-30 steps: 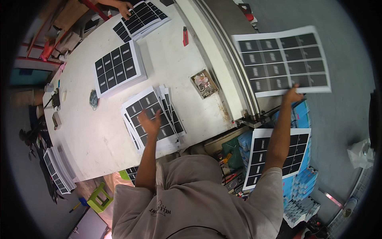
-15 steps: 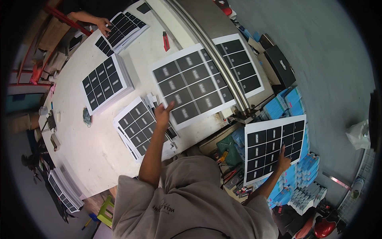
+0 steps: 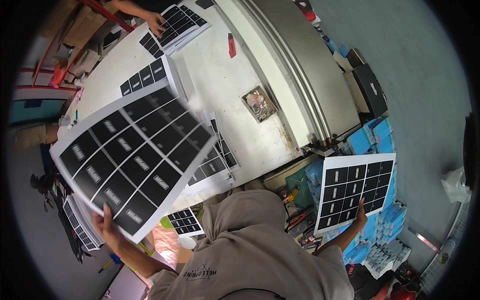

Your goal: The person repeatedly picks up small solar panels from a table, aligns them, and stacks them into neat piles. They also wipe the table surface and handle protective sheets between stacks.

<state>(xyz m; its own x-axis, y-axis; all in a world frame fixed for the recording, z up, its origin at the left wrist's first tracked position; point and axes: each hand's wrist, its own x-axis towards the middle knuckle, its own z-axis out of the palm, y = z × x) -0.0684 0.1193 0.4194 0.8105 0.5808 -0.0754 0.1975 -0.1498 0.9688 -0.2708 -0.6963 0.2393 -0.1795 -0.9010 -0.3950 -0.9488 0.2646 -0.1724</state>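
My left hand (image 3: 106, 227) grips the near corner of a large printed sheet (image 3: 132, 155) with rows of black rectangles. The sheet is raised over the table's left part and hides some of the stacks below. Off to the right, my right hand (image 3: 360, 216) is at the lower edge of another printed sheet (image 3: 350, 187) of the same pattern. One finger or the thumb lies on top of it; the others are hidden. Behind that sheet are blue bundles (image 3: 385, 220).
Printed stacks (image 3: 145, 77) stand on the white table (image 3: 200, 80), with a red cutter knife (image 3: 231, 46) and a small tray (image 3: 259, 104). Metal bars (image 3: 295, 65) run along a machine at the right. At the far end, another person's hand (image 3: 155, 22) touches printed sheets.
My left hand has drawn the printed sheet leftward, away from the metal bars, uncovering the small tray. My right hand remains at its sheet. The whole view has shifted slightly.
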